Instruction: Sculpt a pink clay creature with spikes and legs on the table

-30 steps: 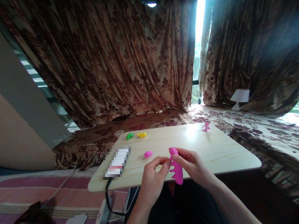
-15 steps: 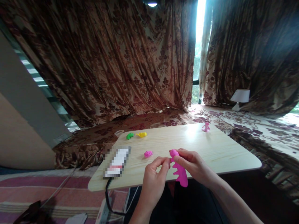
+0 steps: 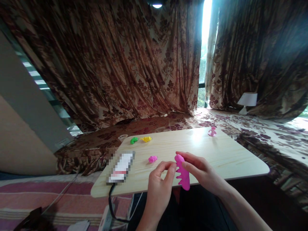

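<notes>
A long, flat piece of bright pink modelling clay (image 3: 183,177) hangs over the table's near edge, with several small prongs along its left side. My right hand (image 3: 201,168) grips its upper part between thumb and fingers. At the upper left side of the piece, the thumb and forefinger of my left hand (image 3: 160,181) are pinched together on its edge; the bit between the fingertips is mostly hidden. A smaller pink clay lump (image 3: 152,159) lies on the table just beyond my left hand.
The pale wooden table (image 3: 178,141) carries a green clay piece (image 3: 133,140), a yellow one (image 3: 146,139), a pink stand-like object (image 3: 212,132) at the far right and a blurred-out flat item (image 3: 121,167) with a black cord. A white lamp (image 3: 247,100) stands beyond.
The long pink clay has shifted slightly left and tilted in my right hand, whose thumb sits a little lower. My left hand keeps its pinch at the edge, almost unmoved.
</notes>
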Demonstrator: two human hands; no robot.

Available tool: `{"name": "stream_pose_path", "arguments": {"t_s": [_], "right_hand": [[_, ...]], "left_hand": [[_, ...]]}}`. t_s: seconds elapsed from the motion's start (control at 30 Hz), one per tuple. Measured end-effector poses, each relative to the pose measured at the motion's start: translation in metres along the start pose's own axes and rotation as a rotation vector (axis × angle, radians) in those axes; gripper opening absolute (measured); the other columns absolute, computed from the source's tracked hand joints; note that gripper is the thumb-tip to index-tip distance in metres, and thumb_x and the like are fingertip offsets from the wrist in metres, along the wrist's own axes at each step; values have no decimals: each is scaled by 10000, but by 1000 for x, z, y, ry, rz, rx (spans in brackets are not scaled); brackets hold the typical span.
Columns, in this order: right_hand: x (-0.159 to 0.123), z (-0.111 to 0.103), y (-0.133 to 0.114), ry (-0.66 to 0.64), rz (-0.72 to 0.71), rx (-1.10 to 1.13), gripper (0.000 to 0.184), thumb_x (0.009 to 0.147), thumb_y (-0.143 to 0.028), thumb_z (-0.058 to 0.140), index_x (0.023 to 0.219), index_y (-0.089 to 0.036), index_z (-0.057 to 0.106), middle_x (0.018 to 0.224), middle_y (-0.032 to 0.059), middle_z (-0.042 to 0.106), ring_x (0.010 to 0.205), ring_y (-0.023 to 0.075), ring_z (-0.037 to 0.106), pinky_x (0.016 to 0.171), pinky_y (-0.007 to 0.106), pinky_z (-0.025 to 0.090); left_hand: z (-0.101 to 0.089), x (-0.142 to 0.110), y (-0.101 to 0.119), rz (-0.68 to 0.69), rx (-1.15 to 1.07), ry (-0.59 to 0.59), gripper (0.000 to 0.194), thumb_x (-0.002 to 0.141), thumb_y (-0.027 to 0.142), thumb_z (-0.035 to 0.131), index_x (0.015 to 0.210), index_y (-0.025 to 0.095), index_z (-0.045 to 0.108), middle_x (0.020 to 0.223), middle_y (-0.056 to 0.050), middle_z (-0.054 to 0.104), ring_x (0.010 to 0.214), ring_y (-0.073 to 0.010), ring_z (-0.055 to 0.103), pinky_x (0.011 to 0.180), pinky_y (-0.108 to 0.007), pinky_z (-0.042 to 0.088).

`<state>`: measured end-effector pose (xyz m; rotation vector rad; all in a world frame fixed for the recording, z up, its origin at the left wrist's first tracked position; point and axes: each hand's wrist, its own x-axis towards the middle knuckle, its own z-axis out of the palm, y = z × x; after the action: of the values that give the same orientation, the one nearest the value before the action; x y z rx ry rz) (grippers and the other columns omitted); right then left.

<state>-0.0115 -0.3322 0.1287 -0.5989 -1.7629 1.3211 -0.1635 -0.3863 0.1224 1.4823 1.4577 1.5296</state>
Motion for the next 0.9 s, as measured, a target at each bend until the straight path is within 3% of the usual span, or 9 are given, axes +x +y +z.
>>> {"name": "stream_pose_path", "arguments": {"t_s": [0.07, 0.2, 0.33, 0.57, 0.77, 0.9], "right_hand": [[-2, -2, -1, -8, 1, 17, 330, 884, -357, 547, 1179, -212, 575, 1027, 42, 619, 971, 197, 566, 822, 294, 466], [-2, -4, -6, -43, -74, -76, 275, 897, -343, 531, 1105, -191, 626, 986, 55, 605, 881, 180, 580, 734, 281, 480], [-2, -4, -10, -64, -100, -72, 255, 907, -320, 523, 1094, -184, 631, 967, 55, 597, 868, 176, 585, 726, 283, 470], [-3, 0, -11, -87, -95, -2, 236, 909, -289, 523, 1080, -171, 633, 935, 44, 588, 849, 164, 598, 741, 278, 468], [-1, 4, -6, -21, -72, -2, 226, 900, -300, 534, 1044, -169, 650, 880, 23, 589, 800, 142, 568, 680, 245, 454], [0, 8, 2, 33, -30, 21, 232, 889, -308, 545, 1036, -167, 654, 878, 23, 596, 781, 140, 554, 662, 244, 458]], "left_hand": [[-2, 1, 1, -56, -66, -40, 256, 852, 348, 523, 693, 174, 621, 704, 10, 607, 764, -156, 552, 734, -238, 391], [-3, 2, 0, -112, -173, -70, 306, 851, 373, 509, 660, 157, 611, 656, 8, 572, 708, -146, 510, 698, -243, 375], [-3, 2, -2, -122, -192, -151, 294, 863, 369, 500, 688, 153, 598, 669, 5, 568, 722, -147, 510, 715, -254, 371], [-5, 2, 0, -112, -200, -183, 276, 872, 337, 497, 692, 151, 592, 661, 9, 557, 712, -137, 510, 705, -246, 386], [0, -1, -2, -45, -123, -119, 191, 849, 319, 536, 774, 164, 621, 714, 0, 611, 733, -150, 559, 703, -248, 429], [8, -2, -7, 98, 142, 27, 177, 861, 303, 520, 763, 182, 603, 742, -3, 622, 767, -169, 573, 766, -296, 425]]}}
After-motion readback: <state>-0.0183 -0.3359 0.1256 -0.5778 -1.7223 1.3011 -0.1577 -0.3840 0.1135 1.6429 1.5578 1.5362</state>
